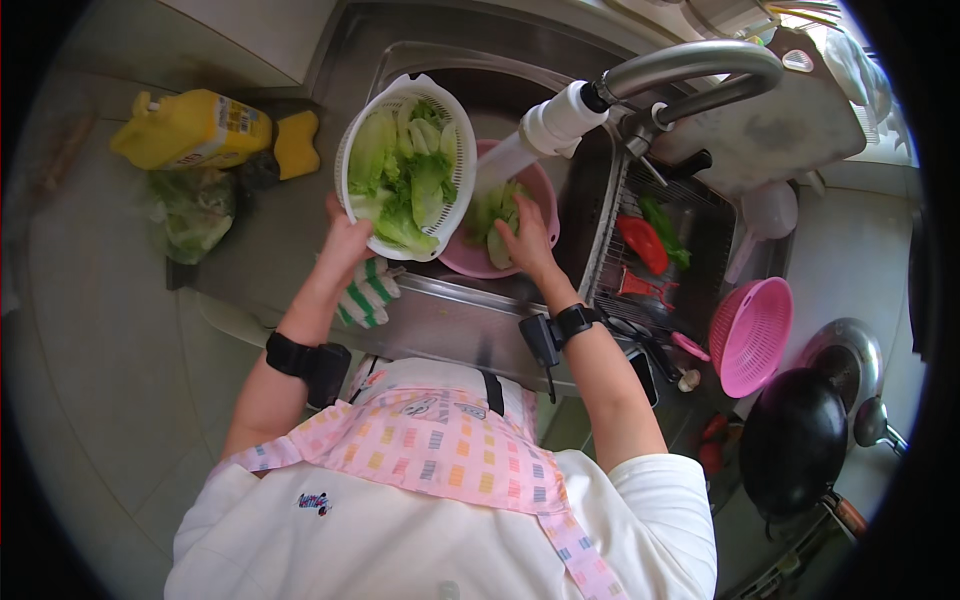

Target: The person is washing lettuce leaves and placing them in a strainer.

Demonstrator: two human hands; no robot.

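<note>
My left hand (349,237) grips the lower left rim of a white plastic colander (466,161), which is tilted over the sink (574,202). Green lettuce leaves (431,187) lie inside the colander. To its right, my right hand (529,234) reaches into a pink basin (546,187) in the sink, its fingers on a pale green lettuce leaf (499,246). Above the basin hangs the white spout head of a faucet (559,120), with what looks like water streaming down from it. The colander hides part of the basin.
Left of the sink are a yellow jug (202,131), a yellow sponge (296,145) and a bag of greens (195,214). A green-striped cloth (369,292) lies at the front edge. A rack (611,262) on the right holds red and green peppers (643,244), near a pink colander (751,337) and a wok (793,442).
</note>
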